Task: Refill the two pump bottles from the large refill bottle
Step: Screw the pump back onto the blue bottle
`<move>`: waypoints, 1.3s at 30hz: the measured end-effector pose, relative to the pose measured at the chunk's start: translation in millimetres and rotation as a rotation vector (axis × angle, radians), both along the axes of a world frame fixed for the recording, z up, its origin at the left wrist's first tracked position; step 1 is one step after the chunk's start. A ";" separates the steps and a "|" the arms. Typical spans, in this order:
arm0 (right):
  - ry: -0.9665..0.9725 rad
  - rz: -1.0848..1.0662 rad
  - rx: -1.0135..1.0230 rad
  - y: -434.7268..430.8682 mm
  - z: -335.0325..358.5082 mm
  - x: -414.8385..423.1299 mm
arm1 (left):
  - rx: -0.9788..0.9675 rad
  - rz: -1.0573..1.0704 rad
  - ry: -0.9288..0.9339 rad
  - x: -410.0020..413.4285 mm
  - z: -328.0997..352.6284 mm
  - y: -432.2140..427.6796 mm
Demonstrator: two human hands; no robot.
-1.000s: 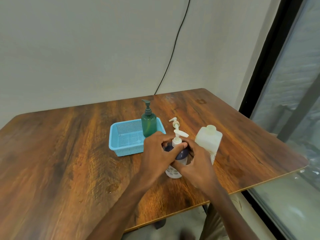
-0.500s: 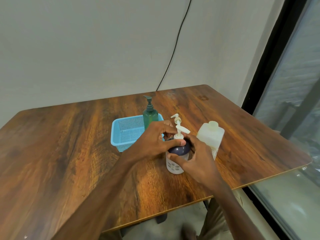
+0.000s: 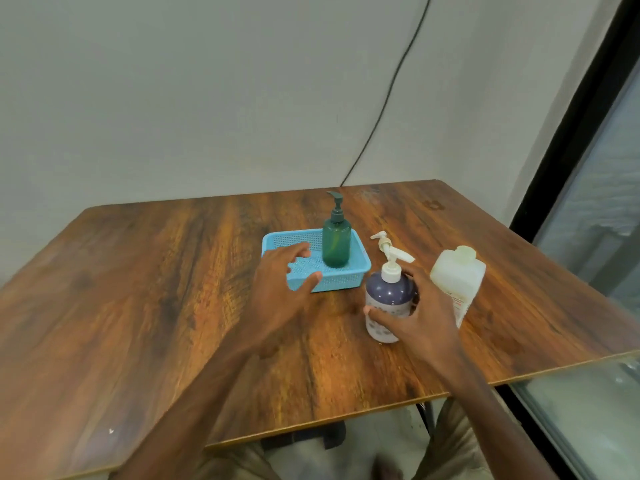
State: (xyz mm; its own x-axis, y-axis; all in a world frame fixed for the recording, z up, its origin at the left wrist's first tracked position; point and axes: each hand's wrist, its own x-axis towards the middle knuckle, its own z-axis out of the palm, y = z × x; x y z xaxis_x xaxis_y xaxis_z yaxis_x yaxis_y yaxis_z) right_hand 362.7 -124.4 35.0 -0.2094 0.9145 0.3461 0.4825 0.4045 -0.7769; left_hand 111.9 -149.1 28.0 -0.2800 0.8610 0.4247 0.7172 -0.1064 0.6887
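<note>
The right hand (image 3: 420,317) grips the purple pump bottle (image 3: 389,292), which stands on the table (image 3: 156,289). The left hand (image 3: 280,289) is spread and holds nothing, covering the near left corner of the blue basket (image 3: 346,277). The green pump bottle (image 3: 336,245) stands upright inside this basket. Just to the right stands the refill bottle (image 3: 457,278); its red writing is too small to read
</note>
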 end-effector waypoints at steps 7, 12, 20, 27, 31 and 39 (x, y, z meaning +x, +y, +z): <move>0.081 0.060 0.087 20.8 58.4 -33.1 | -0.218 -0.148 -0.010 -60.1 -15.7 14.6; 0.120 0.181 0.093 50.0 88.1 -79.6 | -0.184 -0.128 -0.036 -58.5 -29.0 19.9; -0.040 0.307 0.002 94.1 54.7 -163.9 | -0.159 -0.206 -0.129 -69.4 -36.5 22.6; -0.118 0.329 -0.153 125.9 16.8 -189.3 | -0.136 -0.268 -0.102 -73.1 -27.3 19.8; -0.096 0.345 -0.054 109.6 22.6 -171.9 | -0.192 -0.286 -0.113 -76.7 -22.8 25.2; 0.230 -0.105 0.064 105.0 21.0 -97.0 | -0.192 -0.106 -0.145 -87.1 6.6 72.8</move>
State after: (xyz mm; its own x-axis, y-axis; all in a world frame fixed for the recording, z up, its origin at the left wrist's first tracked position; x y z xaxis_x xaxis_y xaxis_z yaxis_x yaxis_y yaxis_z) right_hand 265.7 -19.4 56.0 -0.0239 0.9018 0.4315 0.3380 0.4135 -0.8455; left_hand 24.9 -76.3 34.6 -0.2299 0.9497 0.2127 0.6013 -0.0332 0.7983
